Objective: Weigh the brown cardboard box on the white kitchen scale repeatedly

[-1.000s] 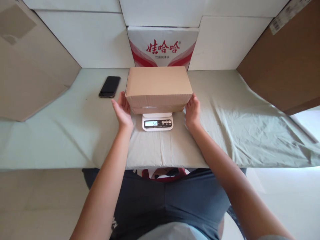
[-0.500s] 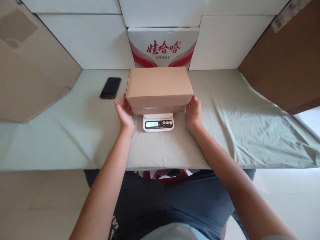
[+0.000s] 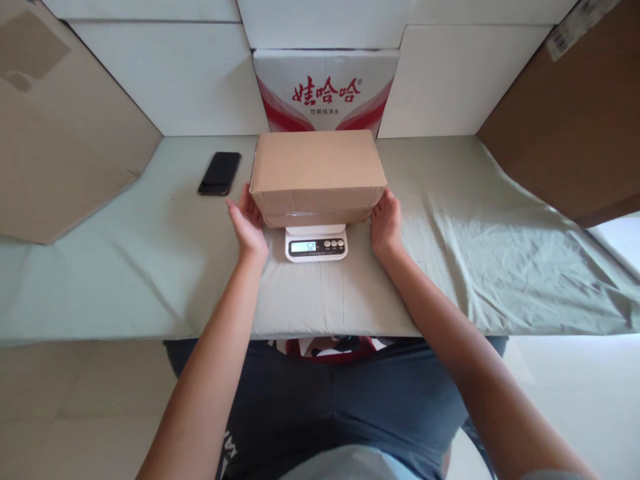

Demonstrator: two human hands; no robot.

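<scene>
A closed brown cardboard box sits over a small white digital kitchen scale, hiding most of its platform. The scale's lit display seems to read 52, with round buttons to its right. Against the box's lower left side is my left hand, fingers along the cardboard and thumb standing away from it. My right hand holds the lower right side, its fingertips partly hidden behind the box edge. How much of the box's weight rests on the scale, I cannot tell.
A black phone lies left of the box on the green cloth. Behind stands a white and red carton with Chinese lettering, among white boxes. Large brown cartons flank the table at left and right.
The whole view has shifted very slightly upward. Both hands, the box and the scale keep their places relative to each other, and the display looks the same.
</scene>
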